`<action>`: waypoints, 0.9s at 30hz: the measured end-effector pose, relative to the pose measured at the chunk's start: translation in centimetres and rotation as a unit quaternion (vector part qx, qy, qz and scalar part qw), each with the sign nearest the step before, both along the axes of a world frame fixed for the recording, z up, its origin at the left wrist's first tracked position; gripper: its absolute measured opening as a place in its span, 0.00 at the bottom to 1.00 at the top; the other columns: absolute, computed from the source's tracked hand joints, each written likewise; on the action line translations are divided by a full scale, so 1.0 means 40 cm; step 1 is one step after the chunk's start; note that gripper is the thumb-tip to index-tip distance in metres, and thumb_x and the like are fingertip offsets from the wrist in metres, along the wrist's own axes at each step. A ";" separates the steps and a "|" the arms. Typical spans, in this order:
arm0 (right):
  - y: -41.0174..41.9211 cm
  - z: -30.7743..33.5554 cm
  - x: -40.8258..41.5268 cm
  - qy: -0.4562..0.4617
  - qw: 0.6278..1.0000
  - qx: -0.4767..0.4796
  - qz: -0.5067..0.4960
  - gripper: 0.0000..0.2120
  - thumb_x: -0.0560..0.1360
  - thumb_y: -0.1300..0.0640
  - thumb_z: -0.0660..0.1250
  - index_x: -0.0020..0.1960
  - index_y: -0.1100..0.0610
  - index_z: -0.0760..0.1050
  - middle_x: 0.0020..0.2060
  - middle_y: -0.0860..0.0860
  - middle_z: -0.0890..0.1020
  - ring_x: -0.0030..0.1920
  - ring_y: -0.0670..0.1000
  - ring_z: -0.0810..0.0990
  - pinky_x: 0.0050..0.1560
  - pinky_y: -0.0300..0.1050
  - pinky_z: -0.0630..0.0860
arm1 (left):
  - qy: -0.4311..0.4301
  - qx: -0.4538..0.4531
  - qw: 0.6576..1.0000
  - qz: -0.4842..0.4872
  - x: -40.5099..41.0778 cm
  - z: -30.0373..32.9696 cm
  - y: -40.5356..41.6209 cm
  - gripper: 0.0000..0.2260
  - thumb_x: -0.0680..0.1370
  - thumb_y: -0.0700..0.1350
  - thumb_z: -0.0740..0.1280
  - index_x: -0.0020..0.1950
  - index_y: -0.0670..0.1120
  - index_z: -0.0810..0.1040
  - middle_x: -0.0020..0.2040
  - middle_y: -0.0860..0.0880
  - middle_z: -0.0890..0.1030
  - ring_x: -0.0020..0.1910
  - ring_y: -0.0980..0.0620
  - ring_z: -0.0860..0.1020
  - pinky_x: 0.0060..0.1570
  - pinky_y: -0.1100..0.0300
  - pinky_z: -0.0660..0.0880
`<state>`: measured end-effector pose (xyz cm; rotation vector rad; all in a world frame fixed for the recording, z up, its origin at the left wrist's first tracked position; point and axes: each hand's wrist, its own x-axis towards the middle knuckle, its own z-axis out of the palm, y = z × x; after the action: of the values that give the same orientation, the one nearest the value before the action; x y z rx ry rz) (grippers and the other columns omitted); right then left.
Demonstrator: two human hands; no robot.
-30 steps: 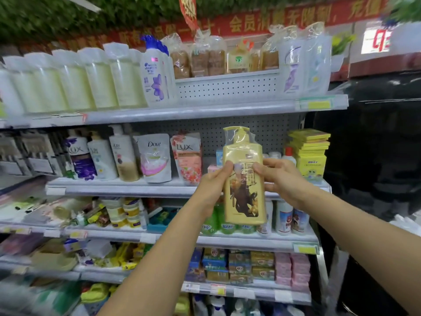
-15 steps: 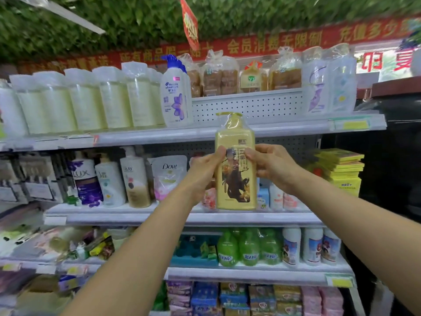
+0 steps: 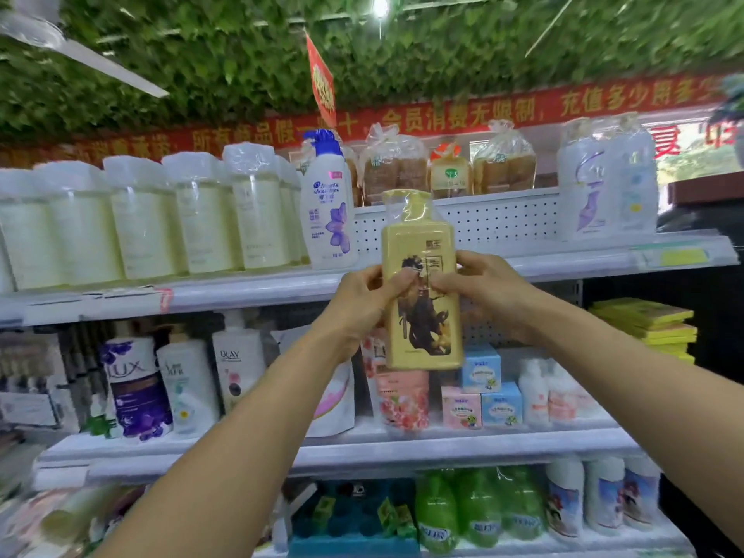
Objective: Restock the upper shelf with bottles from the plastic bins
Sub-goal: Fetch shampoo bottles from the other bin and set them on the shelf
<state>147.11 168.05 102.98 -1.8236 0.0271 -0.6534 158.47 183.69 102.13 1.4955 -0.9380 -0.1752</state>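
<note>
A tall yellow bottle (image 3: 420,243) with a dark figure on its label, wrapped in clear plastic, is held upright in front of the upper shelf (image 3: 257,292). My left hand (image 3: 362,300) grips its left side with the thumb across the label. My right hand (image 3: 483,287) grips its right side at the same height. The bottle's base hangs below the shelf edge and its cap reaches up in front of the perforated back panel. An open stretch of the upper shelf lies just behind the bottle, between a white bottle with a blue cap (image 3: 326,203) and two pale wrapped bottles (image 3: 608,179).
A row of pale yellow wrapped bottles (image 3: 141,223) fills the upper shelf's left part. Bagged bread (image 3: 447,163) sits on a ledge behind. The shelf below (image 3: 362,449) carries body wash bottles, pouches and small boxes. Green bottles (image 3: 475,513) stand lower. A red sign (image 3: 322,82) hangs overhead.
Both hands have lifted the yellow bottle from the level of the second shelf up to the edge of the upper shelf, and my view has tilted upward.
</note>
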 end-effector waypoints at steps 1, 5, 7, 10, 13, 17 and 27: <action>-0.002 0.013 0.009 -0.006 1.000 -0.010 -0.008 0.10 0.76 0.54 0.71 0.57 0.51 0.80 0.52 0.56 0.84 0.51 0.54 0.85 0.51 0.54 0.81 | -0.008 -0.002 1.000 0.004 0.009 0.014 -0.003 0.15 0.77 0.53 0.71 0.58 0.45 0.81 0.51 0.43 0.85 0.48 0.45 0.84 0.48 0.47 0.81; -0.016 0.091 0.052 -0.041 0.998 -0.035 -0.031 0.11 0.76 0.56 0.70 0.58 0.55 0.79 0.51 0.56 0.84 0.47 0.50 0.85 0.41 0.47 0.82 | -0.049 -0.021 0.998 0.021 0.049 0.094 -0.025 0.15 0.77 0.54 0.71 0.57 0.46 0.81 0.50 0.47 0.86 0.48 0.49 0.85 0.50 0.49 0.82; -0.023 0.129 0.072 -0.058 0.997 -0.035 -0.035 0.13 0.76 0.56 0.70 0.60 0.56 0.77 0.50 0.55 0.84 0.43 0.47 0.85 0.35 0.43 0.80 | -0.070 -0.028 0.997 0.028 0.067 0.136 -0.038 0.12 0.78 0.53 0.70 0.56 0.47 0.80 0.49 0.46 0.85 0.47 0.51 0.85 0.47 0.50 0.83; -0.038 0.177 0.107 -0.078 0.996 -0.019 -0.031 0.15 0.76 0.58 0.70 0.62 0.59 0.76 0.50 0.56 0.84 0.44 0.50 0.85 0.38 0.48 0.82 | -0.081 -0.040 0.995 0.035 0.096 0.192 -0.062 0.15 0.78 0.53 0.70 0.59 0.45 0.77 0.50 0.45 0.84 0.46 0.51 0.85 0.44 0.51 0.84; -0.058 0.219 0.139 -0.088 0.995 -0.023 -0.032 0.13 0.76 0.58 0.70 0.60 0.59 0.77 0.51 0.57 0.84 0.46 0.51 0.84 0.41 0.50 0.83 | -0.090 -0.038 0.994 0.053 0.121 0.236 -0.086 0.19 0.79 0.53 0.69 0.64 0.43 0.75 0.52 0.44 0.83 0.48 0.50 0.84 0.45 0.51 0.83; -0.083 0.272 0.179 -0.101 0.993 -0.042 -0.039 0.18 0.76 0.58 0.71 0.64 0.59 0.74 0.53 0.55 0.83 0.50 0.51 0.83 0.39 0.47 0.80 | -0.099 -0.050 0.992 0.066 0.144 0.281 -0.117 0.20 0.80 0.52 0.68 0.67 0.44 0.73 0.56 0.44 0.81 0.54 0.46 0.82 0.51 0.46 0.82; -0.140 0.261 0.271 -0.164 0.983 -0.067 -0.040 0.18 0.77 0.62 0.69 0.65 0.55 0.71 0.55 0.55 0.81 0.58 0.58 0.80 0.56 0.57 0.80 | -0.161 -0.061 0.978 0.121 0.198 0.280 -0.190 0.17 0.83 0.49 0.63 0.71 0.47 0.70 0.60 0.50 0.78 0.53 0.56 0.78 0.47 0.67 0.74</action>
<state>157.94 162.45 113.43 -1.8295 -0.1680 -1.0268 166.40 176.07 113.33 1.5341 -0.9921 0.3065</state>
